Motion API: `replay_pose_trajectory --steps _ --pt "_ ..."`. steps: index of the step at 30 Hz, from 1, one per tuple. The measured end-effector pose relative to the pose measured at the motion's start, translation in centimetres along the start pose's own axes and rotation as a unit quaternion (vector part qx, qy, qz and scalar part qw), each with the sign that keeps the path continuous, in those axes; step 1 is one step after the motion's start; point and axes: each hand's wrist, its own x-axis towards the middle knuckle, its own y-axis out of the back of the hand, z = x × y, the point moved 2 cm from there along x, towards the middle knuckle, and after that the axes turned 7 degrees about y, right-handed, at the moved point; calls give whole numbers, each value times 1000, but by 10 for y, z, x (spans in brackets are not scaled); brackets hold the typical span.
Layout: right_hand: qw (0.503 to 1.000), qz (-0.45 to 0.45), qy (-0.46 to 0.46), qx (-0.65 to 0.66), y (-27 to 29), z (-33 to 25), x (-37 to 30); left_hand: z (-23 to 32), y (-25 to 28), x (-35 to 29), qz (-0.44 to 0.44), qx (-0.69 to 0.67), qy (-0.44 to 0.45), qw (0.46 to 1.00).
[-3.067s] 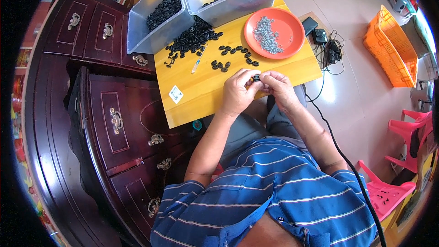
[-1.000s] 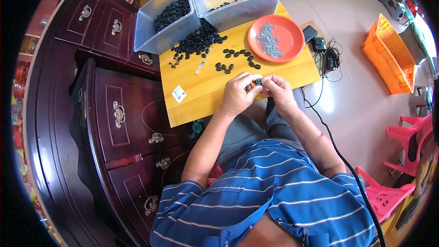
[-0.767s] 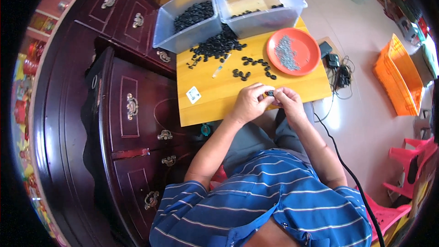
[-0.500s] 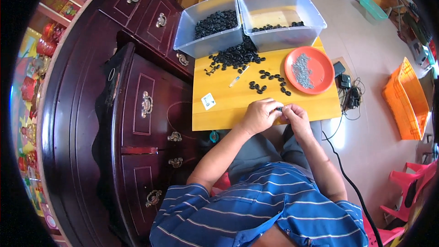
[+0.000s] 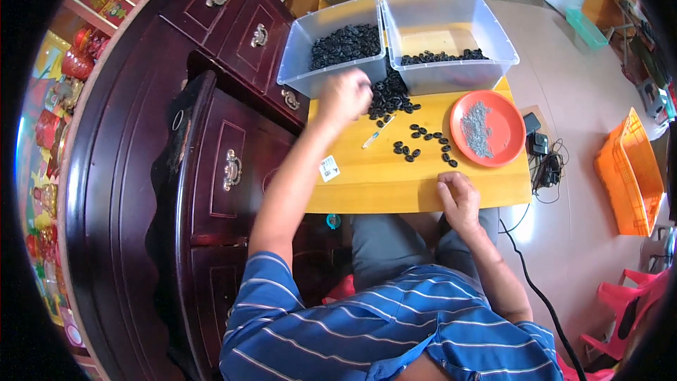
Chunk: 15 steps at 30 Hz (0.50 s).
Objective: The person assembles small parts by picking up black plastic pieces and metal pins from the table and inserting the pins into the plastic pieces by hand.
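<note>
Raised over the left part of the table, my left hand (image 5: 344, 101) is slightly blurred. Its fingers are pinched, with a small black part (image 5: 364, 85) showing at their tips. It partly covers a heap of black oval parts (image 5: 386, 100). Near the table's front edge rests my right hand (image 5: 460, 202), its fingers curled together; whether they hold anything is hidden. Several black oval parts (image 5: 417, 151) lie loose between the hands. A red-orange plate (image 5: 505, 129) holding small grey metal pieces (image 5: 477, 129) sits right of them.
Two clear plastic bins, the left one (image 5: 300, 56) fuller of black parts than the right one (image 5: 458, 74), stand at the table's back. A thin clear tube (image 5: 379, 132) and a white label (image 5: 328, 168) lie on the yellow table (image 5: 381, 194). Dark drawers (image 5: 233, 134) border the left.
My hands were together over a small dark part at the front edge. The left has swung up and left to the heap; the right stays near the edge. The view has shifted slightly.
</note>
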Motion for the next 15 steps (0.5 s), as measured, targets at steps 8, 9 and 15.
replay_pose_trajectory --steps 8,9,15 --pt "978 -19 95 -187 2 -3 4 -24 7 31 83 -8 -72 994" --pt "977 -21 92 -189 2 -3 4 -24 -3 15 50 4 -66 997" --pt "958 -106 75 -256 -17 2 13 -50 -60 -61 23 86 -16 996"
